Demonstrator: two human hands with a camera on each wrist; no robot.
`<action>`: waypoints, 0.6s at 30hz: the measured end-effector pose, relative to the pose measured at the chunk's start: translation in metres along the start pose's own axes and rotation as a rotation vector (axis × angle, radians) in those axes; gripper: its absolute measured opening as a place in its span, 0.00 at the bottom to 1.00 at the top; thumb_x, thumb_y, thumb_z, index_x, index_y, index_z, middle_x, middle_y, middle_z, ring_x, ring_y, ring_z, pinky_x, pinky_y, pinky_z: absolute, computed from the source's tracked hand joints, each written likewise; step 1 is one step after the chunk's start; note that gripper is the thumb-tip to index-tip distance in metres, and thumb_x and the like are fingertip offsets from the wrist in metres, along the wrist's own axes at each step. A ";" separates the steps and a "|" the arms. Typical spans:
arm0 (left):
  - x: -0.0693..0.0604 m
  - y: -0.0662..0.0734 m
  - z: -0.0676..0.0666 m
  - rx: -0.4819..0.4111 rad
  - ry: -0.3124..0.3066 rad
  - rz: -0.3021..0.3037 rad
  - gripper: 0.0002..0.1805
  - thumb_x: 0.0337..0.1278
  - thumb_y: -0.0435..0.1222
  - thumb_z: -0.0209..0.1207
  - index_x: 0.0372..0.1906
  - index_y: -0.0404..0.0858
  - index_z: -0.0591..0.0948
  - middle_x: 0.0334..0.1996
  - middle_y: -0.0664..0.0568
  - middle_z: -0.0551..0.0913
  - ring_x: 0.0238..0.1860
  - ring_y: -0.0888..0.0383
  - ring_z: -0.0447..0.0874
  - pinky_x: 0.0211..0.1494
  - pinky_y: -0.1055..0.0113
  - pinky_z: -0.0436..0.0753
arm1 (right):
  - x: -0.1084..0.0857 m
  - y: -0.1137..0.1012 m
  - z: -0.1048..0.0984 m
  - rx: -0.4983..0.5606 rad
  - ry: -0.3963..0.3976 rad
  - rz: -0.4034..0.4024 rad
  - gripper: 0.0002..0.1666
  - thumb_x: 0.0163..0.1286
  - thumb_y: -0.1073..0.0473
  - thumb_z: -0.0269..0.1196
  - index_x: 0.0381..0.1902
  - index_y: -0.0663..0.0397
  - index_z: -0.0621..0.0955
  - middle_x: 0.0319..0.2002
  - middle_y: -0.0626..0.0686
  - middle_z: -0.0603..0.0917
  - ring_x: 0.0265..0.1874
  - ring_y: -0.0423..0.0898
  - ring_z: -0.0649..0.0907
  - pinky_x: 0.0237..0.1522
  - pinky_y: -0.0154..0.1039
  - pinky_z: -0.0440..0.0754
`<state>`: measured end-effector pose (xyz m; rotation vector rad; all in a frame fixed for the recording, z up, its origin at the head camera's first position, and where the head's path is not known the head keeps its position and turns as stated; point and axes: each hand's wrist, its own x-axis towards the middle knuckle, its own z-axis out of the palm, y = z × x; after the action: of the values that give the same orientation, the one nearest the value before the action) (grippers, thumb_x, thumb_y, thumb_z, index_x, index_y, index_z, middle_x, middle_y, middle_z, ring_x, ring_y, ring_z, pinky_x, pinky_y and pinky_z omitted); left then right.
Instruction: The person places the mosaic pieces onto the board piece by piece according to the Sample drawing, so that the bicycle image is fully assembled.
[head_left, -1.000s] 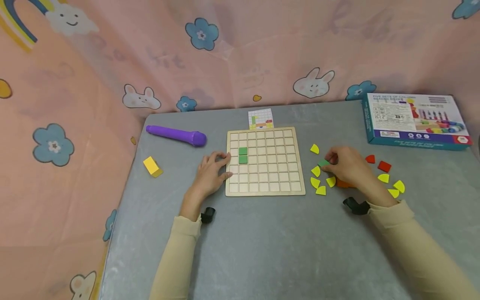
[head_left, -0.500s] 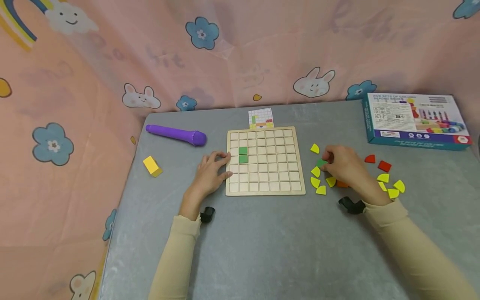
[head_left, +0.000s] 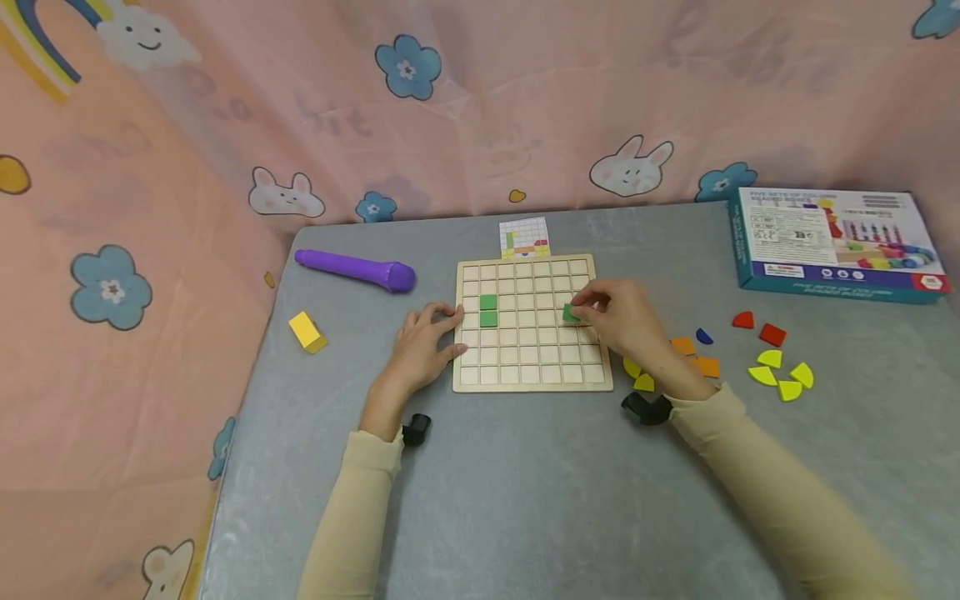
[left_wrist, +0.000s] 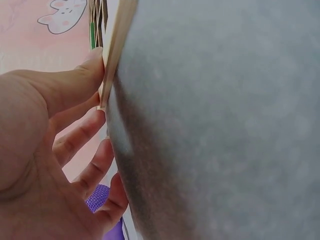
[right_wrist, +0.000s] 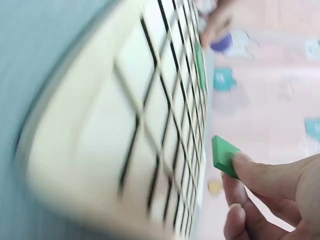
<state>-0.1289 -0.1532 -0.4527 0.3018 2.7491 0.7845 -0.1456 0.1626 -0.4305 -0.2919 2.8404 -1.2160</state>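
Observation:
My right hand (head_left: 618,317) pinches a green square tile (right_wrist: 225,156) between thumb and fingertips, above the right part of the wooden grid board (head_left: 519,356). In the right wrist view the tile is apart from the board, tilted. Two green tiles (head_left: 488,310) lie one above the other in the board's second column from the left. The left hand (head_left: 423,346) rests against the board's left edge. Its thumb (left_wrist: 85,75) and forefinger touch the rim, spread apart, and the other fingers lie loosely beside it. A small pattern card (head_left: 524,233) lies just behind the board.
Right of the board lie yellow quarter pieces (head_left: 762,376), orange tiles (head_left: 706,367), red pieces (head_left: 772,335) and a blue half-round piece (head_left: 704,336); my right arm partly hides this group. A printed box (head_left: 836,242) stands back right. A purple microphone (head_left: 356,268) and yellow block (head_left: 307,332) lie left.
My right hand has picked up the green tile from among the loose pieces and carried it left over the board. The left hand has stayed at the board's edge.

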 end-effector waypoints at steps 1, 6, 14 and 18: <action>0.000 0.000 0.000 -0.001 -0.001 -0.001 0.35 0.74 0.44 0.64 0.81 0.47 0.68 0.78 0.48 0.66 0.74 0.40 0.62 0.72 0.42 0.65 | 0.002 -0.004 0.007 0.028 -0.010 -0.008 0.05 0.73 0.65 0.70 0.42 0.62 0.90 0.37 0.61 0.89 0.33 0.53 0.78 0.36 0.43 0.73; 0.001 -0.002 0.001 -0.001 0.000 -0.005 0.35 0.74 0.44 0.64 0.81 0.47 0.68 0.77 0.48 0.67 0.73 0.41 0.62 0.72 0.43 0.65 | 0.013 -0.026 0.040 0.083 -0.083 -0.036 0.04 0.72 0.63 0.71 0.41 0.58 0.91 0.36 0.58 0.89 0.32 0.50 0.78 0.37 0.42 0.73; 0.001 -0.002 0.001 0.005 0.013 -0.001 0.35 0.74 0.44 0.64 0.81 0.46 0.69 0.77 0.48 0.68 0.72 0.41 0.64 0.71 0.43 0.66 | 0.024 -0.050 0.076 0.075 -0.178 -0.068 0.03 0.71 0.61 0.72 0.38 0.55 0.91 0.31 0.52 0.88 0.29 0.44 0.81 0.36 0.38 0.76; 0.000 -0.002 0.001 0.008 0.011 0.004 0.36 0.74 0.44 0.64 0.81 0.47 0.69 0.76 0.48 0.68 0.71 0.40 0.64 0.71 0.43 0.66 | 0.027 -0.053 0.082 0.075 -0.198 -0.070 0.04 0.71 0.62 0.72 0.36 0.56 0.91 0.30 0.52 0.88 0.28 0.44 0.82 0.35 0.37 0.77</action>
<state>-0.1293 -0.1545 -0.4545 0.3057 2.7630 0.7782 -0.1551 0.0633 -0.4485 -0.4833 2.6313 -1.2274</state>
